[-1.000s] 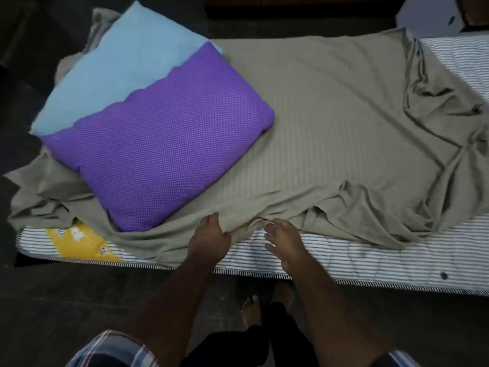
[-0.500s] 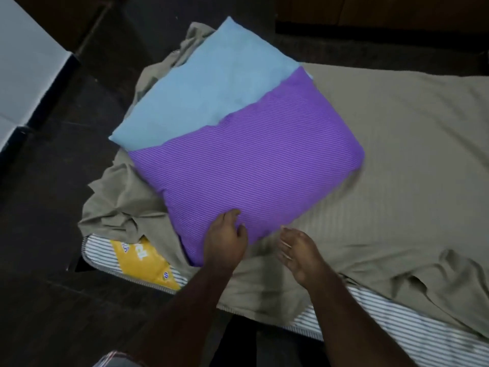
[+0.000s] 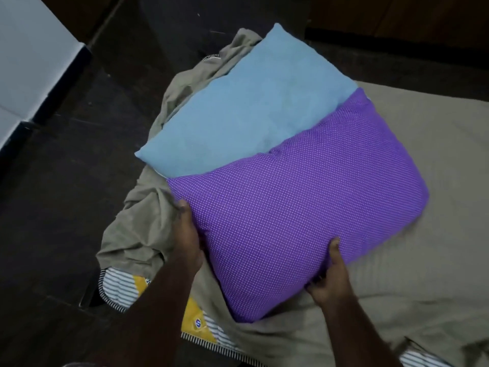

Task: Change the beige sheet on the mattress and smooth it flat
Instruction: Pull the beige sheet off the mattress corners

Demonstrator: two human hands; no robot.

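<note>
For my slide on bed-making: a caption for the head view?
Both hands, left hand and right hand, grip the purple pillow lying on the rumpled beige sheet.

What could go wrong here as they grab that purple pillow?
Both hands, left and right, grip only the purple pillow. The blue pillow overlaps its far edge and might slide toward the dark floor. The beige sheet, bunched under the pillows, could drag along and wrinkle further.
</note>
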